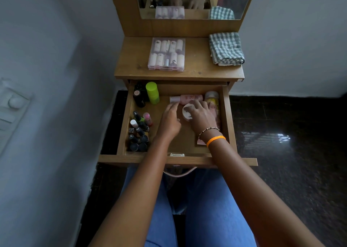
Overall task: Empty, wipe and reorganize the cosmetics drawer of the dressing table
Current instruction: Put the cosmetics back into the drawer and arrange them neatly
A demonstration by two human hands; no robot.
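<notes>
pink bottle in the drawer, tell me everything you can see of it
The pink bottle lies on its side along the back of the open drawer, its white cap pointing left. It looks like smooth plastic with a darker pink label whose print is unreadable. The left hand reaches its fingertips to the cap end; the right hand covers part of its lower edge while resting on a round white jar. A yellowish bottle lies just right of it.

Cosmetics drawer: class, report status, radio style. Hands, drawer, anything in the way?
Left hand open, reaching the pink bottle. Right hand holds the white jar. Drawer open, nail polishes inside. Nothing in the way.
</notes>
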